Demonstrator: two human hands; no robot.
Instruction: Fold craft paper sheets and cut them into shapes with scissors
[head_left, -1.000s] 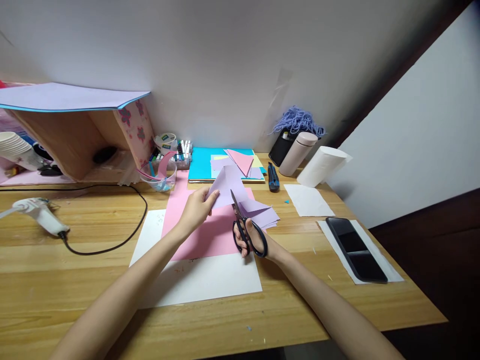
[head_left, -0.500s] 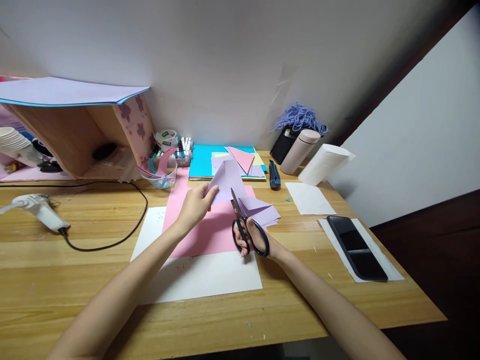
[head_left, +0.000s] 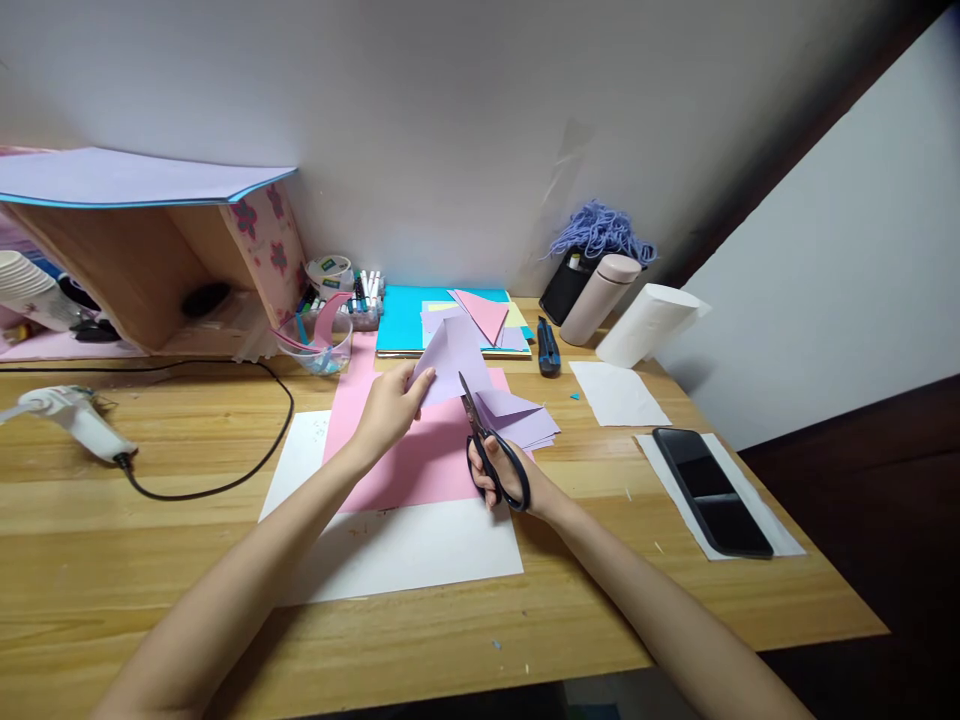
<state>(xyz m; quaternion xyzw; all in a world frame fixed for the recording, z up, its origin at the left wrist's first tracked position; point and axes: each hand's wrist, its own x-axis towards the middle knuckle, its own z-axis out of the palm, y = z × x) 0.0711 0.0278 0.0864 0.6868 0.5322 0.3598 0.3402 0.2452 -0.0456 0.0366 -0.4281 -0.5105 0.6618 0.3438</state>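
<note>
My left hand (head_left: 392, 408) pinches the left edge of a folded sheet of lilac paper (head_left: 454, 355), held up above the pink sheet (head_left: 412, 470). Thumb and fingers close on it from either side. In my right hand (head_left: 502, 475) are black-handled scissors (head_left: 501, 470), their blades pointing up and away from me across the paper's lower right part. The handles sit closer together around my fingers and thumb. Just right of the blades lie more lilac paper pieces (head_left: 521, 420), partly overlapping the pink sheet. A white sheet (head_left: 420, 550) lies underneath.
A glue gun (head_left: 86, 425) with a black cord lies left. Behind are a plastic cup (head_left: 319, 350), a blue folder (head_left: 405, 315) bearing paper pieces, a utility knife (head_left: 548, 347), a bottle (head_left: 600, 300) and a paper roll (head_left: 649, 325). A phone (head_left: 711, 492) rests at right.
The scissors' handles have drawn closer together in my right hand, the blades closing on the lilac paper. My left hand keeps its hold; the whole view has shifted slightly.
</note>
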